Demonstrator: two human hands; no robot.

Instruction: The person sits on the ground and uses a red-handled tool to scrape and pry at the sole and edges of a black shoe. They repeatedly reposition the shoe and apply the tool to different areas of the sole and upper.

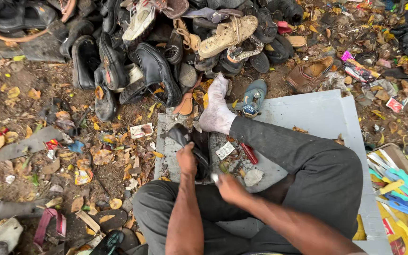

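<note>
On a grey board (317, 115) amid littered dirt, I see the left hand (186, 159) clamped around a black shoe (192, 144); right hand (228, 187) pinches something small; shoe pile (166, 42) at twelve o'clock.

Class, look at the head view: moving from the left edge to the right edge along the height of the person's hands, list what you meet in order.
Leaf-strewn ground → left hand on a black shoe → right hand → red-handled tool → dark trouser leg → grey board → coloured shoe straps.
</note>
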